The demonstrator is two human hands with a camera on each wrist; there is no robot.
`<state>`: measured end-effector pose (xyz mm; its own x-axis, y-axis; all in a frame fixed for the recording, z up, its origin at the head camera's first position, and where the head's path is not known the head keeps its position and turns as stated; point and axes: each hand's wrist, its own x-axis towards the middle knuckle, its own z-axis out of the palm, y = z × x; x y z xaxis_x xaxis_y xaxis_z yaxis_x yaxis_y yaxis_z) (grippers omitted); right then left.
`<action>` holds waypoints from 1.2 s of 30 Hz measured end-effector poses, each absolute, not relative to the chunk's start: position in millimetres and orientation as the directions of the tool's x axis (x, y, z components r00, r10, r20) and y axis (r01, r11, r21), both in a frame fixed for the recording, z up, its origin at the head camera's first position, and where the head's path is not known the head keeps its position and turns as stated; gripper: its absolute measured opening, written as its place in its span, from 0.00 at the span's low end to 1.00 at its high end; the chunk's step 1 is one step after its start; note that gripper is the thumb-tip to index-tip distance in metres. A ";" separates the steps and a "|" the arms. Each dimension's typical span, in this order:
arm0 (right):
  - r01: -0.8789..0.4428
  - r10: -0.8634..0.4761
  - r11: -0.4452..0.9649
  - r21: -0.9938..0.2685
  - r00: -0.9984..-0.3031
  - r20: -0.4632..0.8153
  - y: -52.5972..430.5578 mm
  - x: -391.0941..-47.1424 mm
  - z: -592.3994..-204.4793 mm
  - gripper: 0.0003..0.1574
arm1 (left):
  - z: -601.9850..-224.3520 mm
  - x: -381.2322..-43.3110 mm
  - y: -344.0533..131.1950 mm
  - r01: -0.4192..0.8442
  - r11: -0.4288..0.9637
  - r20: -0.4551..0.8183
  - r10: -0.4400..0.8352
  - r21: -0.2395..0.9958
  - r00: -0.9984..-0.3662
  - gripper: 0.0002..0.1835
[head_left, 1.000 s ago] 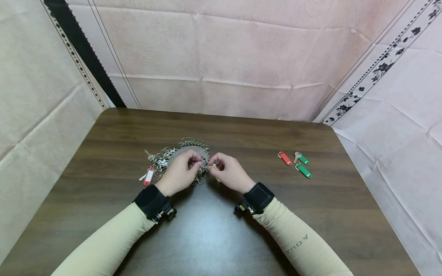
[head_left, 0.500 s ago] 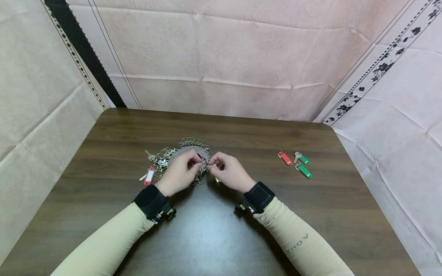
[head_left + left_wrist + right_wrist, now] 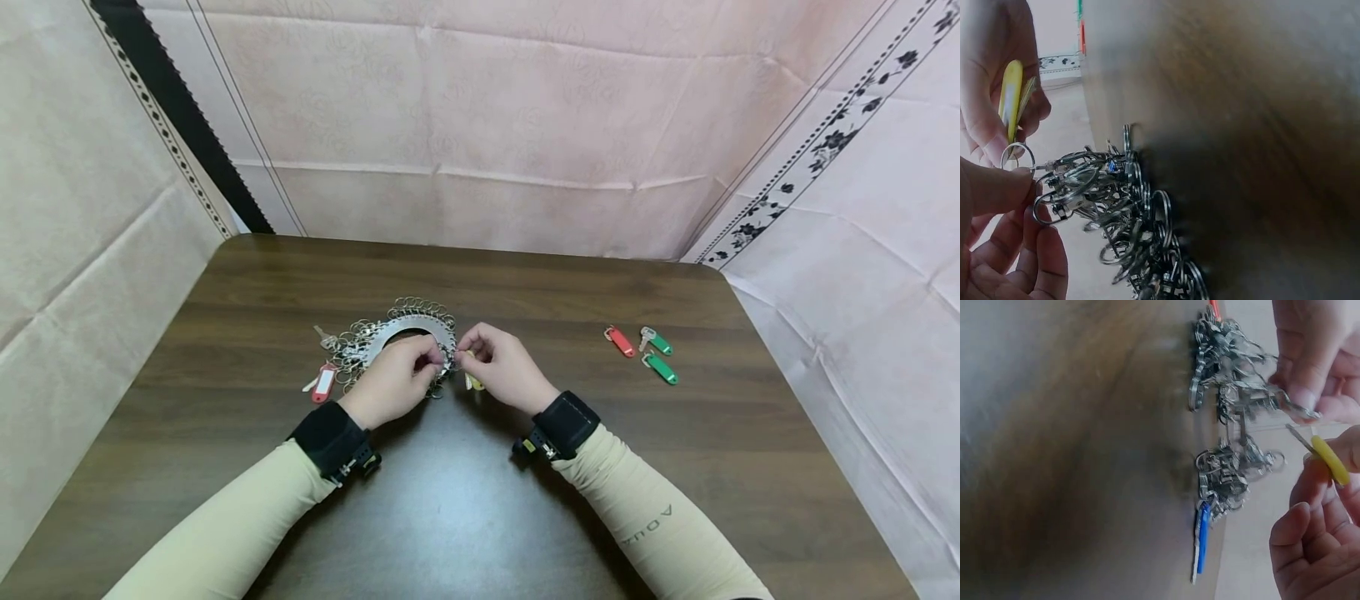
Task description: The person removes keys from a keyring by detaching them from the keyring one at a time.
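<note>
In the head view, my left hand (image 3: 397,375) is at the near side of a round metal hoop (image 3: 412,323) ringed with many small key rings. Its thumb and fingers pinch a small split ring (image 3: 1017,150) at the hoop's edge in the left wrist view. Just to the right, my right hand (image 3: 506,367) pinches a yellow key tag (image 3: 1330,460) with a key beside it. Both hands' fingertips are close together, the tag's end near the pinched ring. A red key tag (image 3: 323,385) and a key (image 3: 326,337) hang out from the hoop's left side.
Farther right on the brown table (image 3: 585,500) lie a red key tag (image 3: 619,342) and two green key tags (image 3: 660,368) with keys. A blue tag (image 3: 1202,540) lies by the hoop in the right wrist view. Cloth (image 3: 480,125) hangs behind the table.
My left hand has dropped slightly toward me, and more of the hoop and its dark opening shows. The right hand has shifted a little right, with the yellow tag and key showing below its fingers.
</note>
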<state>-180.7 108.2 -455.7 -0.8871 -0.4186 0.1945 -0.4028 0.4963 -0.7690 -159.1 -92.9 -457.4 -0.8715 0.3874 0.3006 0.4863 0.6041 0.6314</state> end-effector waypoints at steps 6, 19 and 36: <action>-0.346 -0.334 0.558 -0.754 -0.926 0.178 136.3 -188.9 -456.4 0.04 | -458.4 -156.2 -93.2 0.432 0.599 0.261 0.355 0.674 -0.898 0.03; -0.177 -0.252 0.750 -0.637 -0.967 -0.027 253.5 -196.3 -458.8 0.09 | -459.4 -156.3 -107.8 0.408 0.622 0.209 0.369 0.669 -0.906 0.06; -0.151 -0.198 0.839 -0.523 -0.980 -0.035 301.3 -193.8 -458.8 0.12 | -461.5 -157.1 -118.8 0.408 0.652 0.182 0.387 0.639 -0.904 0.03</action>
<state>-193.8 301.3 -458.8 -0.9796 -0.1979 -0.0353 -0.1507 0.8390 -0.5229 -157.1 -118.8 -461.5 -0.9041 0.3868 0.1818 0.4075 0.6521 0.6393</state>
